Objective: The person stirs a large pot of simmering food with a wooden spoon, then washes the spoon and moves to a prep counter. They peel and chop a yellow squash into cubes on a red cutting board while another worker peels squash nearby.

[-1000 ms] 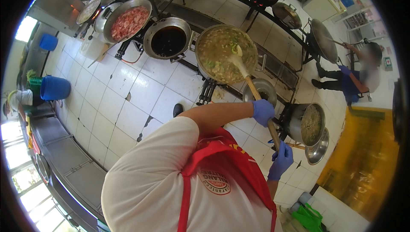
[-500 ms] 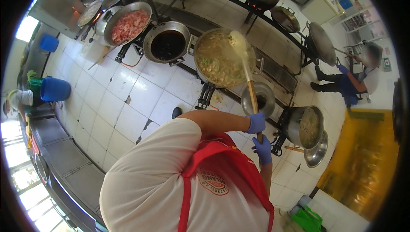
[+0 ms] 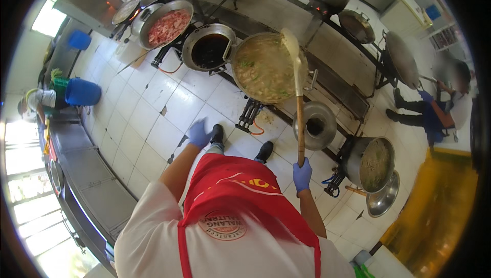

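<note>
Right fingers (image 3: 302,173) wrapped round one paddle (image 3: 298,94); left fingers (image 3: 197,131) blurred, loosely spread, empty; one stew pan (image 3: 237,86), one dark-liquid pan (image 3: 187,54).

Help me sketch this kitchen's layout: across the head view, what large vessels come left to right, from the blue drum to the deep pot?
Blue drum, pan of raw pinkish meat, pan of dark liquid, pan of soupy greenish-brown food, deep pot.
</note>
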`<state>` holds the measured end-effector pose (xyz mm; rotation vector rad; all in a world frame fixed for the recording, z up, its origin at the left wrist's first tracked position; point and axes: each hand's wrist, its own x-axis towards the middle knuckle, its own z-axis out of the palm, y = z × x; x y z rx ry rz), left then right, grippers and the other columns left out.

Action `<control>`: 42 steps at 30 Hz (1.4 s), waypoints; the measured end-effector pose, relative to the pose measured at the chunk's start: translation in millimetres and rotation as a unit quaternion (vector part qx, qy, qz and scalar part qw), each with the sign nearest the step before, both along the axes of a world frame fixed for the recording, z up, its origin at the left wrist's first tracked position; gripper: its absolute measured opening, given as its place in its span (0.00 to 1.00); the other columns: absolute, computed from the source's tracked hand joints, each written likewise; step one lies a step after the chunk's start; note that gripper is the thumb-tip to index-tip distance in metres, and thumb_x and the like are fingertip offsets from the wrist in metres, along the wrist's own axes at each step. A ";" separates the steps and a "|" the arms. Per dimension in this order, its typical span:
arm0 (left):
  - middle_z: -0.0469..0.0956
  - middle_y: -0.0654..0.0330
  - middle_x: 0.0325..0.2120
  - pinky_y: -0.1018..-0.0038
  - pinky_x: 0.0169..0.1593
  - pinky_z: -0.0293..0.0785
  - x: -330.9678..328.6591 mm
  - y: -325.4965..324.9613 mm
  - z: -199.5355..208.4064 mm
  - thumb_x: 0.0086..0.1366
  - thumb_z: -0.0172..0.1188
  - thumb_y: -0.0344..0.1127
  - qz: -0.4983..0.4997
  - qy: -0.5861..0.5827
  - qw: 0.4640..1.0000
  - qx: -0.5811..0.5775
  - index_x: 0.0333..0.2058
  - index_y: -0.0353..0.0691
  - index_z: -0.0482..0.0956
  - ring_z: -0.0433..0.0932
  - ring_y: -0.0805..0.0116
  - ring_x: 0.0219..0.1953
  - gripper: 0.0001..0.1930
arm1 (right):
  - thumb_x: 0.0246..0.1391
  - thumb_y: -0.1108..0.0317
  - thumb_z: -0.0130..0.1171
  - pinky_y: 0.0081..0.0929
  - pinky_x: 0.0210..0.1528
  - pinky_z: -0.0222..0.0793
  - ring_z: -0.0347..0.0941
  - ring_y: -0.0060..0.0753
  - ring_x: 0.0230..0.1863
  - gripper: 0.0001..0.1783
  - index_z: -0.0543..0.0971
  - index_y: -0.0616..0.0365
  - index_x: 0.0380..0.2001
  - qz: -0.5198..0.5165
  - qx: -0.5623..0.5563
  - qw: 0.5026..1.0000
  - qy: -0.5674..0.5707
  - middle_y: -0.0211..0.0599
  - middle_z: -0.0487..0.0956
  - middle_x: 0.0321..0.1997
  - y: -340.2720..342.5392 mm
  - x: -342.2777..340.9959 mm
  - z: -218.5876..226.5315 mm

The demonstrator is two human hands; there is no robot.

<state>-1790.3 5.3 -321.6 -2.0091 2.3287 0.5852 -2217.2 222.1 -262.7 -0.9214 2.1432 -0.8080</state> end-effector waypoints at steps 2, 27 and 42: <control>0.74 0.40 0.61 0.54 0.67 0.69 86.6 49.2 -12.1 0.63 0.64 0.60 0.152 -0.035 0.974 0.162 0.66 0.34 0.70 0.73 0.42 0.64 0.42 | 0.56 0.71 0.57 0.46 0.35 0.71 0.75 0.55 0.28 0.10 0.74 0.64 0.40 -0.008 -0.026 0.999 0.016 0.54 0.78 0.27 4.8 -2.8 -10.1; 0.79 0.42 0.58 0.54 0.61 0.73 409.6 512.2 -179.2 0.75 0.45 0.58 0.583 0.201 0.728 0.301 0.59 0.38 0.80 0.79 0.44 0.58 0.31 | 0.58 0.65 0.54 0.33 0.11 0.51 0.55 0.27 0.10 0.16 0.62 0.48 0.18 0.073 0.108 0.971 -0.202 0.26 0.58 0.11 -139.3 327.3 27.9; 0.84 0.56 0.42 0.70 0.47 0.78 663.4 148.5 -69.5 0.72 0.56 0.55 0.497 0.475 0.726 0.012 0.54 0.37 0.82 0.80 0.68 0.42 0.27 | 0.61 0.59 0.54 0.34 0.14 0.48 0.52 0.30 0.11 0.23 0.59 0.43 0.14 0.298 0.201 0.804 -0.474 0.26 0.58 0.11 -317.6 606.9 1.7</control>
